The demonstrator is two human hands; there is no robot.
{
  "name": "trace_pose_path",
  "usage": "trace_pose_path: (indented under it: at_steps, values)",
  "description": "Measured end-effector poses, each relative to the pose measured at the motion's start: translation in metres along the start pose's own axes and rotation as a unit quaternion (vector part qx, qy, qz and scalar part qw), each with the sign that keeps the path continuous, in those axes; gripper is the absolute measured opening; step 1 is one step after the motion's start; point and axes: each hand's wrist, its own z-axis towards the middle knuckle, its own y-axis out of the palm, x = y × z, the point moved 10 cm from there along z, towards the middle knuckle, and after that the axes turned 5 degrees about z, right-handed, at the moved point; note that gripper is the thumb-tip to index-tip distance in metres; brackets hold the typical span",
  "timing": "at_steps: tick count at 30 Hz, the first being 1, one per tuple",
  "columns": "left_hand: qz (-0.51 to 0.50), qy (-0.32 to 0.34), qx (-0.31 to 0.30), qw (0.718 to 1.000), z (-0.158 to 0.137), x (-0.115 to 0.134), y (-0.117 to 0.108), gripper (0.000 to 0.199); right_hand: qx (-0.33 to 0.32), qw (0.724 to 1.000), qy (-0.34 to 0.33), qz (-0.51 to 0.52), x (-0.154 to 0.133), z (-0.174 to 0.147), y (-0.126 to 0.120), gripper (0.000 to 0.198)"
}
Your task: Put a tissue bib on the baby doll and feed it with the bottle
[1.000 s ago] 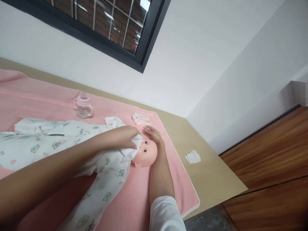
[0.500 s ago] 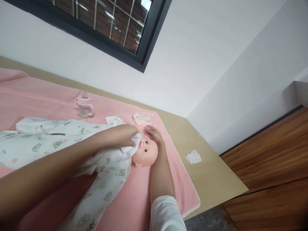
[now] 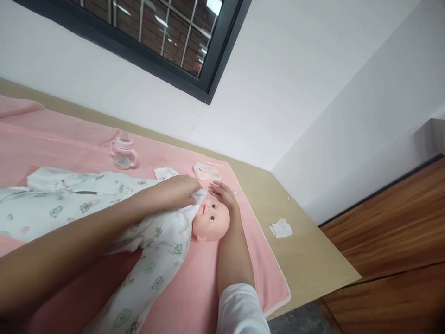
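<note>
A baby doll (image 3: 213, 227) lies on its back, dressed in a white garment (image 3: 155, 232) with green and pink animal prints. My left hand (image 3: 186, 191) reaches across its chest, fingers closed on a white cloth (image 3: 198, 200) at the doll's chin. The mouth and both eyes show beside the cloth. Around the far side of the bald head curves my right hand (image 3: 222, 192), its fingers stretched out and apart. That forearm rests along the top of the head. Whether the cloth is separate from the garment's collar I cannot tell.
Under the doll is a pink mat (image 3: 205, 287) on a wooden table (image 3: 299, 260). A pink-handled baby bottle (image 3: 124, 152) stands near the far edge. A clear plastic packet (image 3: 206, 171) lies beyond my hands, and a crumpled white tissue (image 3: 281, 228) to the right. A wall with a window (image 3: 208, 88) rises behind.
My left hand has drawn the white cloth slightly down from the doll's mouth, so more of the lips shows. My right hand stays beside the head. The view has shifted slightly.
</note>
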Motion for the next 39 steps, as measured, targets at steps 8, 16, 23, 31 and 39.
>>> trace_pose_path:
  at_steps: [8, 16, 23, 31, 39]
  values:
    - [0.001, 0.006, 0.018, 1.000, 0.000, 0.002, -0.004, 0.006, 0.000, 1.000, -0.004, -0.001, 0.000, 0.001, 0.000, 0.034]
    - [-0.031, -0.002, -0.007, 0.999, 0.001, 0.009, -0.009, 0.011, 0.010, 1.000, 0.004, -0.002, -0.001, -0.001, 0.000, 0.031]
    - [-0.030, 0.002, -0.010, 0.999, 0.000, 0.012, -0.010, 0.015, 0.011, 1.000, 0.004, -0.001, -0.003, -0.003, 0.002, 0.033]
    - [-0.037, 0.024, 0.044, 0.998, 0.006, 0.004, -0.005, 0.010, 0.013, 1.000, -0.001, -0.008, -0.005, -0.005, 0.003, 0.029]
    - [-0.027, 0.001, 0.034, 0.999, 0.006, 0.002, -0.005, 0.009, 0.017, 1.000, 0.001, -0.006, -0.005, -0.006, 0.003, 0.026]
